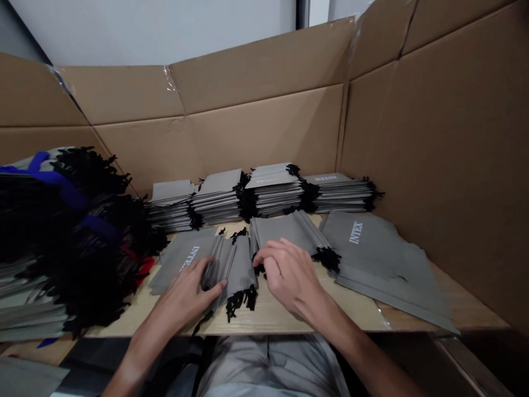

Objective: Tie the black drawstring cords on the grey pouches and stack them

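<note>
Grey drawstring pouches marked INTEX lie on a wooden tabletop (268, 317). My left hand (188, 295) rests on a small fanned bunch of grey pouches (225, 264), fingers curled over its edge and thumb on top. My right hand (291, 275) has its fingers bent down onto the edge of a second folded bunch of pouches (289, 231), next to its black cords (328, 258). What the fingertips pinch is hidden.
Several neat stacks of pouches (264, 193) line the back. A large loose pile with black cords and a blue strap (61, 237) fills the left. Flat pouches (380, 259) lie at the right. Cardboard walls (433, 165) enclose the table on three sides.
</note>
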Action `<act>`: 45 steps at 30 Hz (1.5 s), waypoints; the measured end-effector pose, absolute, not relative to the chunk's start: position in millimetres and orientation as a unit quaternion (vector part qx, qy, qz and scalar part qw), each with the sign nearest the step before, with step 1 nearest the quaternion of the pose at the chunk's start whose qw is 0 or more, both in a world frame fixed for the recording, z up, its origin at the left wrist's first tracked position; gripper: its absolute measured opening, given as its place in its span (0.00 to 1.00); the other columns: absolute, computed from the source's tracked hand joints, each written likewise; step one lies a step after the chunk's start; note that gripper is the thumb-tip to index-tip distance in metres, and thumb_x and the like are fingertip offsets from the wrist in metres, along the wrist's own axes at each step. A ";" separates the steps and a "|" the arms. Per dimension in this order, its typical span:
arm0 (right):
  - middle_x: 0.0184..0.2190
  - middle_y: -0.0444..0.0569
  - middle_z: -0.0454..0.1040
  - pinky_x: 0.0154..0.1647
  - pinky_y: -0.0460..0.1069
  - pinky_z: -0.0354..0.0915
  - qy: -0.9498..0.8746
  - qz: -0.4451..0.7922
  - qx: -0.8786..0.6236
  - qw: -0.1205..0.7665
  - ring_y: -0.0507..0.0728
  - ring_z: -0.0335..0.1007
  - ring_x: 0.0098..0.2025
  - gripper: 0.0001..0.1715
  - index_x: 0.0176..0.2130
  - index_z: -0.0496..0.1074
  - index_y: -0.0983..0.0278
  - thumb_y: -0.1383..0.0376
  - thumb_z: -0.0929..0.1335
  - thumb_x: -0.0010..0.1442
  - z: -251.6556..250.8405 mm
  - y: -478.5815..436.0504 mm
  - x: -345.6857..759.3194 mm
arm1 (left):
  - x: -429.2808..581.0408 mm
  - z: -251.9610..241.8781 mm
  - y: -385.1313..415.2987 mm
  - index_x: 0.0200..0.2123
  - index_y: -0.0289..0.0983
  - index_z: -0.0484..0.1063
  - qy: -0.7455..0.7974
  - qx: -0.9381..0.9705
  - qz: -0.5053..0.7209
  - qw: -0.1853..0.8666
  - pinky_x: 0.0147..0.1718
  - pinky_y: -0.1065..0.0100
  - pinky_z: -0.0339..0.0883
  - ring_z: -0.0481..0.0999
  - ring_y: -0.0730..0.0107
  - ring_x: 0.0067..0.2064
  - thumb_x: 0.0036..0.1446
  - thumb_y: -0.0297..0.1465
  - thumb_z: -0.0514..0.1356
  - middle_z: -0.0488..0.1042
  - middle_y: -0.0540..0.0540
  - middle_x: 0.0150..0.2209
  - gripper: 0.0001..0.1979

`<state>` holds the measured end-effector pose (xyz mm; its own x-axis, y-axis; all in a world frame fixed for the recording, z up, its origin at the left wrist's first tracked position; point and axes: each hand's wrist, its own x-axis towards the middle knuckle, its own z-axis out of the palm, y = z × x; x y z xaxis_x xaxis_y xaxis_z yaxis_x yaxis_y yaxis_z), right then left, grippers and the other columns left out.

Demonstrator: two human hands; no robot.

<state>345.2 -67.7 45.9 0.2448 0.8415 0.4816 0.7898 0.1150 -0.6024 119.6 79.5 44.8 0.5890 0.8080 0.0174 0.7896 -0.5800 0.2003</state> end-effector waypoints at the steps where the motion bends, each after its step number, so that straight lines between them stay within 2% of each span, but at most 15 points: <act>1: 0.39 0.46 0.84 0.54 0.54 0.59 -0.614 0.035 -0.675 0.406 0.60 0.75 0.44 0.19 0.35 0.81 0.61 0.73 0.63 0.67 47.1 -67.2 345.3 | 119.1 46.9 80.7 0.70 0.39 0.71 0.452 0.886 0.052 0.086 0.65 0.47 0.70 0.79 0.38 0.67 0.68 0.49 0.59 0.79 0.34 0.67 0.34; 5: 0.44 0.45 0.85 0.50 0.52 0.59 -0.628 0.055 -0.681 0.374 0.59 0.76 0.49 0.18 0.43 0.83 0.59 0.73 0.64 0.70 50.0 -66.1 345.4 | 113.9 50.4 86.4 0.69 0.39 0.70 0.461 0.882 0.054 0.085 0.62 0.49 0.71 0.81 0.40 0.65 0.70 0.47 0.55 0.82 0.34 0.63 0.31; 8: 0.43 0.45 0.84 0.47 0.52 0.59 -0.644 0.040 -0.673 0.361 0.59 0.76 0.47 0.15 0.44 0.80 0.60 0.70 0.65 0.76 49.2 -65.7 345.4 | 110.5 50.6 88.1 0.68 0.39 0.70 0.461 0.882 0.054 0.083 0.63 0.51 0.71 0.80 0.41 0.66 0.71 0.47 0.53 0.82 0.34 0.64 0.30; 13: 0.40 0.46 0.81 0.44 0.52 0.57 -0.656 -0.006 -0.657 0.371 0.58 0.74 0.43 0.24 0.41 0.76 0.60 0.58 0.59 0.85 41.9 -61.3 345.5 | 111.2 55.3 84.0 0.66 0.40 0.72 0.462 0.882 0.046 0.083 0.63 0.53 0.70 0.83 0.44 0.63 0.72 0.46 0.53 0.83 0.36 0.64 0.28; 17: 0.39 0.44 0.81 0.39 0.53 0.54 -0.628 -0.009 -0.685 0.369 0.59 0.74 0.43 0.27 0.39 0.76 0.58 0.42 0.66 0.79 35.8 -56.9 349.3 | 112.9 58.2 81.0 0.66 0.39 0.72 0.461 0.883 0.038 0.078 0.61 0.52 0.71 0.84 0.42 0.62 0.73 0.44 0.52 0.83 0.35 0.63 0.27; 20: 0.39 0.44 0.81 0.37 0.53 0.51 -0.617 -0.015 -0.702 0.356 0.60 0.74 0.42 0.28 0.40 0.77 0.58 0.38 0.70 0.73 35.2 -55.5 353.7 | 114.0 58.2 78.5 0.67 0.39 0.72 0.467 0.881 0.031 0.069 0.62 0.52 0.71 0.83 0.42 0.63 0.73 0.43 0.52 0.82 0.35 0.65 0.26; 23: 0.39 0.45 0.82 0.38 0.53 0.51 -0.612 -0.020 -0.710 0.348 0.60 0.75 0.43 0.27 0.40 0.78 0.58 0.39 0.70 0.74 37.2 -55.5 355.1 | 117.4 59.6 74.9 0.68 0.39 0.71 0.479 0.876 0.020 0.054 0.61 0.51 0.71 0.82 0.40 0.64 0.74 0.44 0.53 0.81 0.34 0.66 0.26; 27: 0.39 0.45 0.82 0.39 0.52 0.53 -0.606 -0.011 -0.716 0.347 0.59 0.75 0.43 0.24 0.38 0.76 0.58 0.43 0.70 0.76 39.5 -56.2 351.7 | 129.8 65.1 72.0 0.72 0.37 0.64 0.499 0.866 0.000 0.013 0.59 0.49 0.72 0.82 0.35 0.63 0.73 0.48 0.55 0.79 0.29 0.66 0.32; 30: 0.38 0.44 0.81 0.40 0.52 0.54 -0.602 -0.005 -0.710 0.366 0.59 0.74 0.42 0.25 0.37 0.75 0.58 0.45 0.67 0.79 40.9 -57.3 349.6 | 146.1 68.0 71.5 0.69 0.33 0.67 0.515 0.856 -0.032 -0.023 0.52 0.48 0.75 0.86 0.31 0.56 0.71 0.44 0.57 0.86 0.26 0.55 0.30; 32: 0.36 0.44 0.80 0.40 0.52 0.54 -0.599 -0.008 -0.706 0.379 0.58 0.74 0.41 0.26 0.35 0.74 0.59 0.47 0.65 0.81 42.5 -58.3 349.3 | 158.0 67.8 70.8 0.66 0.31 0.70 0.520 0.852 -0.041 -0.048 0.49 0.47 0.76 0.87 0.30 0.53 0.70 0.41 0.58 0.86 0.24 0.51 0.28; 38: 0.34 0.45 0.79 0.38 0.52 0.53 -0.598 -0.038 -0.705 0.379 0.58 0.74 0.38 0.25 0.33 0.73 0.59 0.54 0.64 0.82 51.7 -62.8 351.2 | 174.5 66.7 73.1 0.68 0.27 0.70 0.504 0.859 -0.047 -0.085 0.49 0.47 0.77 0.88 0.31 0.53 0.72 0.41 0.56 0.86 0.22 0.49 0.30; 45: 0.37 0.46 0.80 0.38 0.52 0.53 -0.597 -0.037 -0.716 0.360 0.58 0.76 0.40 0.19 0.36 0.76 0.60 0.60 0.66 0.81 57.6 -67.6 354.9 | 160.6 73.1 83.8 0.72 0.30 0.66 0.498 0.861 -0.059 -0.089 0.49 0.47 0.77 0.88 0.32 0.54 0.68 0.28 0.57 0.87 0.23 0.52 0.31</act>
